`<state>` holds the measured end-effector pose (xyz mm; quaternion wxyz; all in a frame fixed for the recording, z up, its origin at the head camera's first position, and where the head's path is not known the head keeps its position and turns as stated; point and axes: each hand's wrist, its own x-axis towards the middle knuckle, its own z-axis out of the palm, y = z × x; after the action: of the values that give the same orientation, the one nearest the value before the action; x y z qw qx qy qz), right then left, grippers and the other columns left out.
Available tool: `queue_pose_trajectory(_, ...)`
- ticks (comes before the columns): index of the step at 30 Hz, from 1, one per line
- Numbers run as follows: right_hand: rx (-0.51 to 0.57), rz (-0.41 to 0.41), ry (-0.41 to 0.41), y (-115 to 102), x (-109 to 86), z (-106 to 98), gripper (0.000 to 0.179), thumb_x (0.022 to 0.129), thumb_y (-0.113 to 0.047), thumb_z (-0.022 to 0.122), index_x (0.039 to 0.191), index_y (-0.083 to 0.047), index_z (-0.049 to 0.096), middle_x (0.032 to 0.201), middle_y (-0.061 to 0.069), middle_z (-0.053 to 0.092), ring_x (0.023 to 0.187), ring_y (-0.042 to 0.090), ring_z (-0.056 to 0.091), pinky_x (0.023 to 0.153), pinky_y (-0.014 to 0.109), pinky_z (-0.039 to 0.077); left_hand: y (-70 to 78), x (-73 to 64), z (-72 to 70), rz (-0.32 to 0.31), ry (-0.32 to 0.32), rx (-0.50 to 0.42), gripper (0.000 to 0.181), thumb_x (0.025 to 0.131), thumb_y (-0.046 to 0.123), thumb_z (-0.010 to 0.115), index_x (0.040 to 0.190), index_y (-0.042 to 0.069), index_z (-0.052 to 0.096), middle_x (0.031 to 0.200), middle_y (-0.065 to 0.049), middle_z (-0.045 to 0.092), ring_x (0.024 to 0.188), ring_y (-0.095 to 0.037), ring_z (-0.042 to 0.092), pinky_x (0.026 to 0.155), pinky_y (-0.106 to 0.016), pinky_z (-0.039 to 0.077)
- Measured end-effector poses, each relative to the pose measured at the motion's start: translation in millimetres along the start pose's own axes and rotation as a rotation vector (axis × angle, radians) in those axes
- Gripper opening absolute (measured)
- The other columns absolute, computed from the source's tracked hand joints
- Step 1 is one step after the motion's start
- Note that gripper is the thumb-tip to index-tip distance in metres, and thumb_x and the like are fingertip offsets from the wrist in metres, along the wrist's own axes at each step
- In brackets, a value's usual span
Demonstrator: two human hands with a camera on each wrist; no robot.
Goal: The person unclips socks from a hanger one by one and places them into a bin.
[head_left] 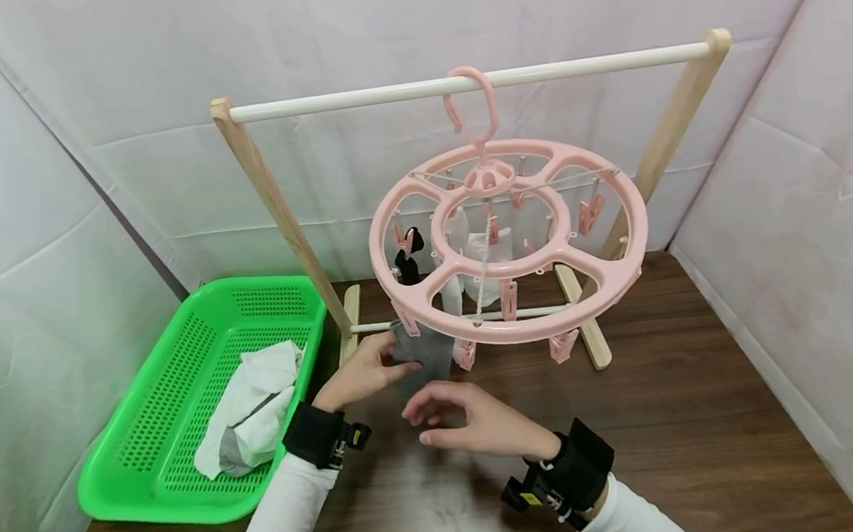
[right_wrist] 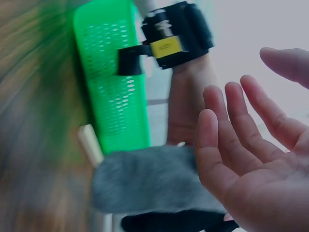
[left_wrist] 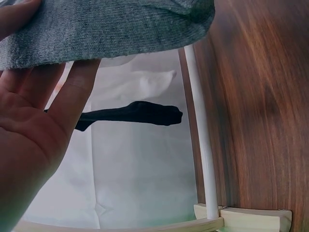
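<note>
A grey sock (head_left: 425,358) hangs below the near left rim of a pink round clip hanger (head_left: 429,303). My left hand (head_left: 360,373) pinches the sock between thumb and fingers; in the left wrist view its knit cloth (left_wrist: 111,34) covers the fingertips. Whether the pink clip (head_left: 405,318) just above grips the sock, I cannot tell. My right hand (head_left: 484,418) is held to the right of the sock, apart from it, fingers loosely bent and holding nothing. In the right wrist view its fingers (right_wrist: 231,140) are spread beside the sock.
A green basket (head_left: 125,407) at left holds white and grey cloth (head_left: 253,409). The hanger hooks over a white rod (head_left: 353,99) on a wooden stand (head_left: 270,190). A black sock (left_wrist: 140,113) and white socks (head_left: 490,269) hang behind the grey one. Several pink clips dangle unused.
</note>
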<state>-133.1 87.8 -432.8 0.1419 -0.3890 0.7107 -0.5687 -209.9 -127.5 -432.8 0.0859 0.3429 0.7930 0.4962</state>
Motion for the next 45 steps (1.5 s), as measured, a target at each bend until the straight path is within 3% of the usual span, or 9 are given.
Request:
queue_pose_trajectory(8,-0.046,-0.075,0.084,-24.1,18.6,-2.2,0.026,0.092,-0.006,0.066,0.117,-0.001,0.061,0.113,0.007,0.063,0.103,0.025,0.059,0.091,0.034,0.046,0.5,-3.4,1.3,-0.013,-0.002,0.018,0.009,0.085,-0.003,0.065,0.091,-0.002,0.058,0.075,0.0,0.052,0.066,-0.013,0.047,0.06,-0.026,0.038)
queue_pose_trajectory(14,-0.043,-0.074,0.161,-32.3,27.5,-6.6,0.025,0.091,-0.003,0.066,0.116,-0.001,0.061,0.112,0.013,0.062,0.103,0.025,0.059,0.09,0.035,0.047,3.3,-4.3,1.8,-0.037,-0.021,0.018,0.016,0.084,-0.008,0.064,0.1,-0.007,0.06,0.083,-0.005,0.061,0.071,-0.013,0.051,0.066,-0.027,0.043)
queue_pose_trajectory(18,-0.021,-0.07,0.206,-32.7,27.3,-12.1,0.025,0.092,-0.001,0.064,0.117,0.001,0.061,0.112,0.017,0.061,0.103,0.025,0.059,0.089,0.037,0.048,23.2,-6.0,0.3,-0.038,-0.046,0.033,0.012,0.088,-0.007,0.062,0.099,-0.009,0.058,0.084,-0.008,0.062,0.071,-0.011,0.049,0.065,-0.026,0.042)
queue_pose_trajectory(20,-0.006,-0.067,0.24,-32.8,26.4,-15.4,0.024,0.092,0.001,0.063,0.116,0.002,0.061,0.111,0.02,0.061,0.102,0.026,0.059,0.089,0.037,0.048,24.5,-5.7,0.6,-0.034,-0.054,0.046,0.014,0.088,-0.007,0.062,0.102,-0.009,0.058,0.085,-0.009,0.063,0.07,-0.01,0.049,0.065,-0.026,0.041)
queue_pose_trajectory(26,0.005,-0.013,0.314,-35.2,24.0,-25.0,0.024,0.094,-0.003,0.062,0.117,0.002,0.061,0.112,0.021,0.061,0.102,0.024,0.059,0.088,0.037,0.047,0.8,-4.7,3.6,-0.026,-0.071,0.007,0.03,0.089,-0.004,0.065,0.118,-0.007,0.058,0.098,-0.013,0.068,0.08,-0.009,0.057,0.069,-0.026,0.046)
queue_pose_trajectory(33,-0.071,0.061,0.415,-34.2,22.7,-31.8,0.024,0.092,-0.003,0.064,0.115,0.003,0.061,0.109,0.014,0.062,0.102,0.027,0.059,0.087,0.038,0.047,-6.6,-5.5,5.9,-0.003,-0.09,-0.029,0.034,0.09,0.003,0.067,0.122,-0.003,0.057,0.097,-0.01,0.069,0.086,-0.014,0.064,0.073,-0.031,0.049)
queue_pose_trajectory(39,-0.07,0.069,0.506,-30.9,23.4,-36.6,0.034,0.092,-0.003,0.064,0.124,0.002,0.055,0.113,0.015,0.06,0.107,0.03,0.057,0.088,0.046,0.045,-3.1,-4.6,13.2,-0.013,-0.1,-0.008,0.018,0.088,0.002,0.069,0.102,-0.001,0.058,0.077,-0.001,0.062,0.067,-0.009,0.056,0.063,-0.026,0.043)
queue_pose_trajectory(43,-0.02,0.06,0.502,-30.7,22.4,-40.0,0.043,0.093,-0.004,0.063,0.134,-0.001,0.049,0.126,0.013,0.056,0.116,0.023,0.052,0.092,0.041,0.043,-0.8,-3.8,19.9,-0.003,-0.106,0.024,0.016,0.087,0.002,0.07,0.091,0.003,0.055,0.065,0.007,0.044,0.055,-0.007,0.042,0.056,-0.023,0.034)
queue_pose_trajectory(45,0.02,0.063,0.477,-30.9,20.9,-41.9,0.043,0.095,-0.007,0.062,0.135,-0.004,0.048,0.126,0.009,0.055,0.111,0.018,0.053,0.09,0.036,0.043,-0.7,-3.5,23.5,0.004,-0.106,0.043,0.017,0.087,0.003,0.071,0.086,0.004,0.054,0.062,0.008,0.039,0.051,-0.006,0.039,0.054,-0.022,0.032)
